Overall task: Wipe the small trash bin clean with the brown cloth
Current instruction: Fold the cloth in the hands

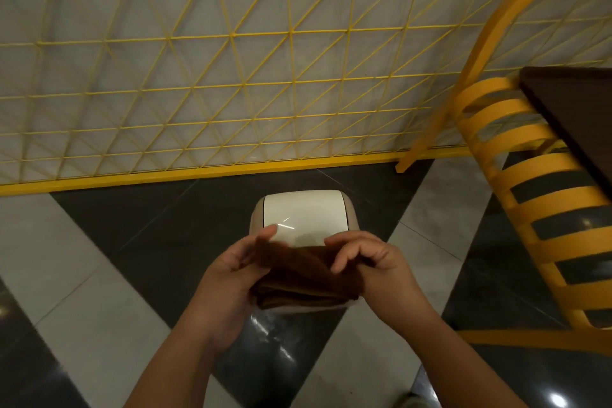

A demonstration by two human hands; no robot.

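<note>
Nearest to you, both forearms reach in from the bottom of the view and meet over the brown cloth [298,278], which you hold folded into a thick pad in front of you. Your left hand [228,272] cups the cloth from the left side and underneath, its fingers spread and extended along the upper layer. Your right hand [367,262] is pinched on the cloth's right edge, fingers curled down over the top fold. The top layer looks blurred, so I judge you are folding or squaring up the pad, not wiping.

Just beyond and below your hands stands the small trash bin [303,219] on the floor [99,242], a beige body with a glossy white lid that is closed. The cloth covers the near part of the bin in this view; whether it touches the lid I cannot tell, though it seems held above it.

So the step in hand is preparing the cloth, and the bin's surface is not yet being worked. The next move calls for settling the pad into one hand, bringing it down flat onto the lid, and steadying the light bin with the other hand so it does not slide on the polished tiles.

To the right sit a yellow chair [530,182] and a dark bench [579,109] corner; farthest away, a yellow wire grid [231,76] lines the wall.
</note>
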